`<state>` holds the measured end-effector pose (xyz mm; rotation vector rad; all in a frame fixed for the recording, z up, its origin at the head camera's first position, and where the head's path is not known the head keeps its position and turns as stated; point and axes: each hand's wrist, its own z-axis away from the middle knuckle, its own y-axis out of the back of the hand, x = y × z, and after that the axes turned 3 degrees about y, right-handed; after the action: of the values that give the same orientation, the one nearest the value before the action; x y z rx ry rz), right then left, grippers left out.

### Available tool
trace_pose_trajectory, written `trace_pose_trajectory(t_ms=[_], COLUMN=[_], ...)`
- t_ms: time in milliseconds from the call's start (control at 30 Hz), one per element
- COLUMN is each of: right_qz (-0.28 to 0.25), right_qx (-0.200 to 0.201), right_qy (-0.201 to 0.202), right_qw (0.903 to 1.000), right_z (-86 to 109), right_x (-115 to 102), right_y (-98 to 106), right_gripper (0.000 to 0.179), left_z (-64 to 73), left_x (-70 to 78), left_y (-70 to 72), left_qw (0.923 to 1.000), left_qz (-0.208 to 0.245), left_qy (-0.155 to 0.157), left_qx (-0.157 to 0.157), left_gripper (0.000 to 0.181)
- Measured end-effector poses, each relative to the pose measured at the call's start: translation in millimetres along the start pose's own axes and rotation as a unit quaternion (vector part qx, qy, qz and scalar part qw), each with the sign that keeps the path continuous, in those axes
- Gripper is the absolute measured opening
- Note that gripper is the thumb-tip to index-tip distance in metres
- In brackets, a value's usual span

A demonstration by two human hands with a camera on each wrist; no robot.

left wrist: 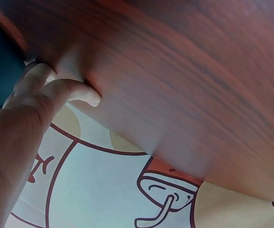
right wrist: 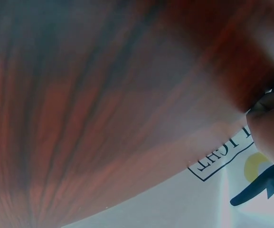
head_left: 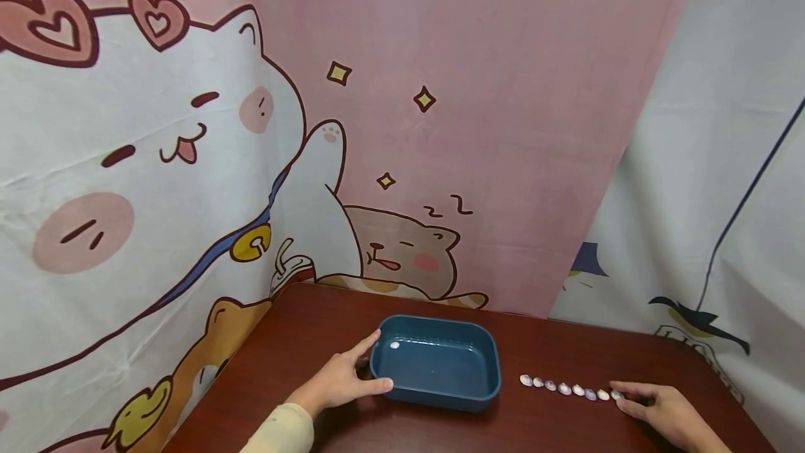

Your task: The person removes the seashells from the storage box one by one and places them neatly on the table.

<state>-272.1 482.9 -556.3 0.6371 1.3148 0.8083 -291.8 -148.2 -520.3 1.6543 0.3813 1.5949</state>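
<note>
A dark blue rectangular dish (head_left: 434, 400) stands on the table. My left hand (head_left: 342, 377) holds its left end, thumb at the front rim and index finger near the back left corner. Bent fingers (left wrist: 61, 88) show beside the dish in the left wrist view. Inside the dish, near its back left, lies a small white shell (head_left: 394, 345). Several whitish-purple shells (head_left: 564, 389) form a slanting row right of the dish. At the row's right end, my right hand (head_left: 666, 412) pinches a shell (head_left: 618, 395) between thumb and index finger. That shell is not discernible in the right wrist view.
The reddish-brown wooden table (head_left: 302, 341) reaches back to a hanging cloth (head_left: 503, 159) printed with cartoon cats. Another part of the cloth, with a printed bird (head_left: 698, 320), borders the table at the right.
</note>
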Motion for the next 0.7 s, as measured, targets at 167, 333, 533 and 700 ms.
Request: trace_pose_trajectory(t_ms=[167,333,533,700], right_qz=[0.004,0.013,0.020,0.018], right_qx=[0.006,0.008,0.006,0.007], right_qy=[0.007,0.009,0.003,0.003], right_qw=[0.9999,0.9998,0.9998,0.9998], right_z=[1.5,1.1,-0.9,-1.2], right_x=[-1.3,-0.1,2.5,2.2], right_y=[0.4,1.2,0.8,0.3], right_gripper=[0.068,0.068,0.073,0.071], left_z=[-0.6,-1.2,-0.5,0.1], left_x=[-0.2,-0.7,0.3,0.7], left_y=[-0.4,-0.9,-0.5,-0.3], left_qw=[1.0000,1.0000,1.0000,1.0000], left_qz=[0.001,-0.002,-0.001,0.000], left_qy=[-0.001,-0.004,-0.004,0.000], left_qx=[0.000,0.003,0.003,0.002], left_gripper=[0.107,0.107,0.107,0.106])
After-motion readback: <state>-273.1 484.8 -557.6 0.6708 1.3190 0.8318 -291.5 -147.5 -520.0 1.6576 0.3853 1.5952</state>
